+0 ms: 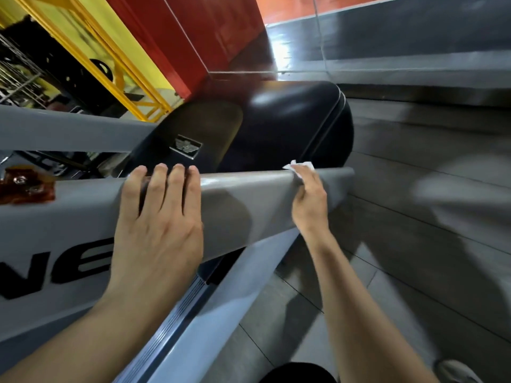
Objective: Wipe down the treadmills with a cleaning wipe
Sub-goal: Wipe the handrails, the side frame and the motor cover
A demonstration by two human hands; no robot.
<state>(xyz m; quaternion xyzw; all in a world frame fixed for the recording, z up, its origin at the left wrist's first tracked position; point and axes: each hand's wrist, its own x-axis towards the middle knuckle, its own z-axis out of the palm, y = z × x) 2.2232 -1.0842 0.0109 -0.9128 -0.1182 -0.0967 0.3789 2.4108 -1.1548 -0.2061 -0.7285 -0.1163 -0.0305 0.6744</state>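
Right hand (pixel 308 199) grips white cleaning wipe (pixel 300 165) on the grey treadmill rail (pixel 249 194); left hand (pixel 157 217) rests flat, fingers straight.

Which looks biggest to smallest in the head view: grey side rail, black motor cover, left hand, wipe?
1. grey side rail
2. black motor cover
3. left hand, enlarged by nearness to the camera
4. wipe, mostly hidden under the right hand

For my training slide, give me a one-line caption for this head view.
Left hand braces on the grey treadmill rail while the right hand rubs a white wipe along its top edge.
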